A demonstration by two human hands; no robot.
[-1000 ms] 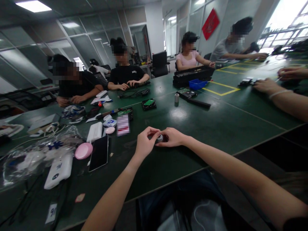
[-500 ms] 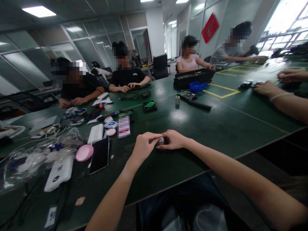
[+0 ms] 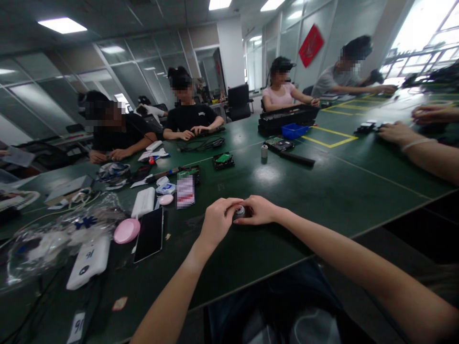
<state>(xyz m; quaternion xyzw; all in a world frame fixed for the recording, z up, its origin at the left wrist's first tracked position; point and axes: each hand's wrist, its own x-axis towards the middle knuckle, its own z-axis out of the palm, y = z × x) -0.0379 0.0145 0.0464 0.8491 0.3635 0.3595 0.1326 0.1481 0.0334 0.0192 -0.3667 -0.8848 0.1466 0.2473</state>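
Note:
Just in front of me on the green table, both hands close in on a small silver-grey cylinder [image 3: 239, 211] with a round top. My left hand [image 3: 218, 217] curls its fingers and thumb against the cylinder's left side. From the right, my right hand [image 3: 263, 209] wraps round it with thumb and fingers. The cylinder's lower part is mostly covered by the fingers, and its exact kind is not clear. A similar pale cylinder [image 3: 264, 154] stands upright farther away on the table.
Left of my hands lie a black-screened phone [image 3: 149, 234], a pink round case [image 3: 126, 231], white power banks [image 3: 89, 262] and clear plastic bags [image 3: 53, 239]. Hard drives [image 3: 223, 160] and a blue tray [image 3: 294, 130] are farther off. Co-workers sit across the table; another's hands [image 3: 401, 133] are at the right.
My left fingers have shifted slightly, so more of the cylinder's round top shows. The right hand stays round it. The whole view has tipped up a little.

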